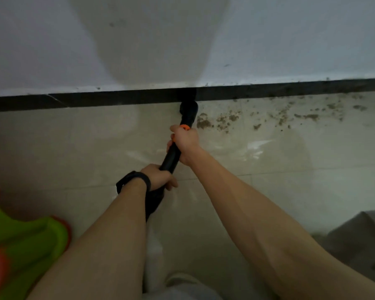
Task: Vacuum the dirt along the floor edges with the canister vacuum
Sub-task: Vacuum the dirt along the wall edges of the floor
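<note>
- Bottom L corner: green and red plastic object [28, 232], blurred, can't tell what it is. Bottom R: grey crumpled thing [359, 239] on the glossy beige tiled floor [290, 191].
- Left hand [159, 177], black wristband [132, 181] on the wrist, fingers curled round the near end of the black vacuum wand [171, 158]; a black section runs on below the hand twd the person.
- Right hand [185, 145] further up the same wand, wrapped tight round it, just behind an orange ring [184, 127].
- Wand slants away from the person, up and slightly R.
- Black nozzle tip [189, 108] on the floor, against the black skirting strip [95, 100].
- Brown crumbly dirt [204, 123] just R of the nozzle, more scattered along the edge twd far R.
- White wall [290, 40] above the skirting, w/ a few dark specks.
</note>
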Demonstrator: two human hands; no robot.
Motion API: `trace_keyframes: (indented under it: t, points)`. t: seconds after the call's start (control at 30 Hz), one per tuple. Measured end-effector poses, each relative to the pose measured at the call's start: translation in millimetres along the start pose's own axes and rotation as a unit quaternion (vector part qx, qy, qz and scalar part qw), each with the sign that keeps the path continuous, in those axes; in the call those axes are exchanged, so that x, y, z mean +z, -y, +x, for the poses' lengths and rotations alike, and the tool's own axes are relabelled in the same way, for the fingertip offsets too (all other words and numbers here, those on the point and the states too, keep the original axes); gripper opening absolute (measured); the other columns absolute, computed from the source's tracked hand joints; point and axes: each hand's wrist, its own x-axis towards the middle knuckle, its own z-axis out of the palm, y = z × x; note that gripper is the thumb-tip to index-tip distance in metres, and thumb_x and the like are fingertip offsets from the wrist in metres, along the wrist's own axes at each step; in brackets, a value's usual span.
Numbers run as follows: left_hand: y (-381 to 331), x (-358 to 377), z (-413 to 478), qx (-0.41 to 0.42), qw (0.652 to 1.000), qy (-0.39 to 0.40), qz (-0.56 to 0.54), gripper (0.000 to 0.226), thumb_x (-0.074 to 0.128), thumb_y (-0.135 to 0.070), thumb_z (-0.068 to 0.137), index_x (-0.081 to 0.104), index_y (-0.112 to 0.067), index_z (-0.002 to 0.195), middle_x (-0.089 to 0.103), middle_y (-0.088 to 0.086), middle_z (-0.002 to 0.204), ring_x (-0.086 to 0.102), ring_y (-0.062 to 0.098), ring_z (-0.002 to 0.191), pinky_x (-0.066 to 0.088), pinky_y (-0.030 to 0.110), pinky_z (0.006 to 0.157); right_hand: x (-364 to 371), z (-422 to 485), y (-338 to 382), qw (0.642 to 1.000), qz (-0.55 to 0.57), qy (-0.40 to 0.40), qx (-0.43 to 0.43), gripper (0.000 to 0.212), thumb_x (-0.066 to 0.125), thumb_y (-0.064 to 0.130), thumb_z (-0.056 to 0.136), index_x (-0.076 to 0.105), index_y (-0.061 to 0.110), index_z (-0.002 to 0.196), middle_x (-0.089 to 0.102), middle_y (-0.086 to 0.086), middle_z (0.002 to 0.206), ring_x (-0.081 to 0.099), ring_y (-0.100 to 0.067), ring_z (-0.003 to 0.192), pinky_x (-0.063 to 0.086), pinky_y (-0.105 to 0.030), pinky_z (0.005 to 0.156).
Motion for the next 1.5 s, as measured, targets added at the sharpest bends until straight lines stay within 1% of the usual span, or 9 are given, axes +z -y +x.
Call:
trace_keyframes:
  t: [0.13,0.2,0.33,0.47,0.57,0.7,1.0,1.2,1.5]
  points:
    - [-1,19,9,-0.039,0.997,0.03,0.056,0.023,0.08,-0.035,0.071,0.076,-0.013,0.08,0.074,-0.001,0.073,0.069,0.024,0.08,0.051,0.03,0.063,-13,9,-12,1.0,-0.018,0.001,-0.012,0.02,0.064,0.008,0.093,0.046,0.013,0.1,0.051,-0.009,0.071,0.048,-0.016,0.041,0.047,-0.031,0.045]
    - [-6,22,12,-0.057,0.991,0.043,0.114,0.039,0.081,-0.045,0.067,0.071,-0.017,0.092,0.073,0.001,0.087,0.067,0.021,0.083,0.05,0.03,0.065,-19,12,-18,0.999,-0.026,0.017,-0.017,0.024,0.065,0.008,0.093,0.045,0.013,0.106,0.053,-0.011,0.078,0.049,-0.015,0.042,0.048,-0.03,0.045]
    - [-17,25,-1,-0.005,0.972,-0.027,0.234,0.051,0.075,-0.064,0.05,0.066,-0.026,0.082,0.069,-0.003,0.082,0.066,0.016,0.073,0.052,0.03,0.061,-36,10,-11,0.997,0.029,0.064,-0.016,0.023,0.063,0.006,0.093,0.046,0.011,0.108,0.051,-0.008,0.072,0.049,-0.015,0.044,0.048,-0.029,0.045]
    - [-3,39,-25,0.071,0.982,-0.118,0.129,0.038,0.072,-0.049,0.058,0.069,-0.021,0.083,0.072,0.001,0.08,0.068,0.02,0.073,0.058,0.04,0.075,-47,-8,-4,0.99,0.103,0.09,-0.034,0.024,0.065,0.005,0.089,0.045,0.012,0.1,0.05,-0.004,0.066,0.049,-0.016,0.042,0.049,-0.031,0.048]
    - [13,59,-36,0.118,0.974,-0.171,0.092,0.019,0.07,-0.04,0.063,0.064,-0.028,0.077,0.07,-0.004,0.073,0.065,0.015,0.066,0.056,0.036,0.065,-55,-26,-17,0.987,0.136,0.066,-0.051,0.027,0.069,0.008,0.089,0.046,0.016,0.101,0.054,-0.002,0.066,0.051,-0.015,0.044,0.05,-0.031,0.048]
    - [47,76,-33,0.134,0.956,-0.22,0.139,0.024,0.064,-0.047,0.062,0.061,-0.032,0.081,0.065,-0.011,0.072,0.06,0.008,0.065,0.047,0.027,0.057,-67,-38,-53,0.988,0.141,0.018,-0.058,0.027,0.069,0.012,0.09,0.045,0.017,0.103,0.056,0.001,0.063,0.054,-0.016,0.044,0.053,-0.034,0.053]
    - [117,122,-20,0.111,0.962,-0.206,0.141,0.016,0.059,-0.053,0.066,0.052,-0.04,0.072,0.061,-0.012,0.067,0.058,0.007,0.06,0.048,0.026,0.056,-90,-50,-125,0.995,0.101,-0.009,-0.016,0.025,0.068,0.011,0.09,0.047,0.017,0.102,0.057,0.002,0.059,0.055,-0.016,0.045,0.054,-0.035,0.056]
    - [108,135,-9,0.125,0.953,-0.252,0.111,0.021,0.049,-0.058,0.065,0.049,-0.038,0.071,0.059,-0.011,0.064,0.054,0.006,0.056,0.035,0.024,0.048,-86,-38,-107,0.998,0.058,0.009,-0.021,0.022,0.065,0.007,0.092,0.046,0.015,0.101,0.054,-0.003,0.065,0.05,-0.016,0.044,0.051,-0.031,0.049]
    - [89,141,3,0.123,0.948,-0.275,0.099,0.017,0.056,-0.05,0.071,0.051,-0.034,0.075,0.059,-0.009,0.066,0.056,0.01,0.057,0.039,0.024,0.05,-87,-23,-88,0.998,0.032,0.034,-0.031,0.021,0.063,0.004,0.092,0.046,0.013,0.102,0.053,-0.002,0.06,0.046,-0.016,0.042,0.048,-0.029,0.045]
